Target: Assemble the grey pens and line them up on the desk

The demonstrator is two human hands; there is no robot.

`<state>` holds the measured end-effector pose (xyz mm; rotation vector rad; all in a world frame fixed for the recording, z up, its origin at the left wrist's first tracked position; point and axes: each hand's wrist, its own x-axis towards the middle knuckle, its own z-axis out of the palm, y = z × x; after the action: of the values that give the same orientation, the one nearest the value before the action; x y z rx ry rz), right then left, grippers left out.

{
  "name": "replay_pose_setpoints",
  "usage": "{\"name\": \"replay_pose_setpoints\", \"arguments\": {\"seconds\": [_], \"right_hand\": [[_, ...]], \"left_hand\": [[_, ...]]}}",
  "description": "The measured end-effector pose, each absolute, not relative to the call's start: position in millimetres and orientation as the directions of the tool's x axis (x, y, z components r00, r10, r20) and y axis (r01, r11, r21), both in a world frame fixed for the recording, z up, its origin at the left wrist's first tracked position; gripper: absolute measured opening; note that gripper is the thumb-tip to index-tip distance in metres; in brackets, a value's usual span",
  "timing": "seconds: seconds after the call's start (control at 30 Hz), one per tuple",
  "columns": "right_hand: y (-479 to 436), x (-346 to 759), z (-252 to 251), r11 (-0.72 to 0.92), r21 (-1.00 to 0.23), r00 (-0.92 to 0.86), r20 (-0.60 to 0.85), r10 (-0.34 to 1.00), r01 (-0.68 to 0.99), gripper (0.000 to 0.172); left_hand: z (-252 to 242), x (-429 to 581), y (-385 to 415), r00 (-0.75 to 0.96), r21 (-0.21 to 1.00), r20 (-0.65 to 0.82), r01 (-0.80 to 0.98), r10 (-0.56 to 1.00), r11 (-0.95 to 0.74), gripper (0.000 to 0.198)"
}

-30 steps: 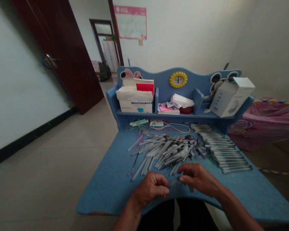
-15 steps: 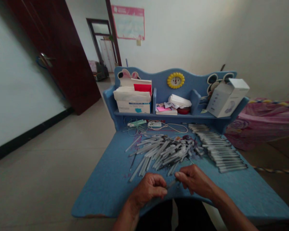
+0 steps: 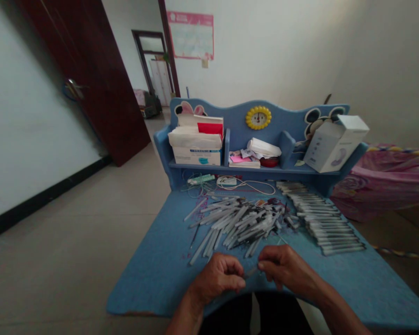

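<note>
Over the desk's front edge, a slim translucent pen [image 3: 251, 271] spans the gap between my hands. My left hand [image 3: 221, 275] pinches one end between thumb and fingers. At the other end, the closed fingertips of my right hand [image 3: 281, 266] grip it; fine detail there is blurred. Just beyond my hands lies a loose pile of pale pen barrels [image 3: 226, 223], mixed with small dark parts. To the right, pens with dark ends [image 3: 330, 223] lie side by side in a long row.
The blue desk [image 3: 150, 274] has a raised shelf at the back. On it stand a mask box [image 3: 195, 156], a yellow flower-shaped clock [image 3: 258, 117] and a white carton [image 3: 330, 146]. A white cable [image 3: 254, 183] lies under the shelf. A dark red door [image 3: 91, 83] stands left.
The whole view has shifted slightly, so the desk appears a little further right. Both hands keep their hold on the pen, with only slight movement.
</note>
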<state>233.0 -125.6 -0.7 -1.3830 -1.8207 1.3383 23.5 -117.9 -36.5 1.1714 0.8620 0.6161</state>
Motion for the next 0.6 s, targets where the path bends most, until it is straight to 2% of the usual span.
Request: {"name": "replay_pose_setpoints", "arguments": {"seconds": [0.1,0.17,0.3,0.33,0.5,0.6], "right_hand": [[-126.5,234.8,-0.9,0.034,-0.873,-0.346,-0.156,0.925,0.486,0.047],[-127.6,236.1,-0.5,0.017,-0.894,-0.349,-0.157,0.924,0.447,0.043],[-129.5,234.6,-1.9,-0.045,-0.942,-0.367,-0.174,0.914,0.333,0.023],[-129.7,233.4,-2.6,-0.052,-0.942,-0.365,-0.179,0.914,0.332,0.023],[-128.6,230.7,-4.7,-0.039,-0.914,-0.338,-0.189,0.922,0.404,0.042],[-128.6,232.7,-4.8,-0.019,-0.927,-0.338,-0.156,0.928,0.375,0.039]], "left_hand": [[-38.0,23.1,-117.5,0.555,0.955,-0.254,0.016,0.792,0.295,0.021],[-37.7,23.3,-117.3,0.557,0.955,-0.251,0.010,0.792,0.296,0.021],[-35.2,24.8,-117.7,0.557,0.958,-0.243,0.009,0.794,0.287,0.020],[-34.5,25.2,-117.9,0.555,0.959,-0.243,0.013,0.795,0.284,0.020],[-33.2,26.4,-118.9,0.549,0.959,-0.247,0.022,0.798,0.282,0.019],[-33.8,26.7,-119.0,0.552,0.958,-0.247,0.014,0.796,0.288,0.019]]}}
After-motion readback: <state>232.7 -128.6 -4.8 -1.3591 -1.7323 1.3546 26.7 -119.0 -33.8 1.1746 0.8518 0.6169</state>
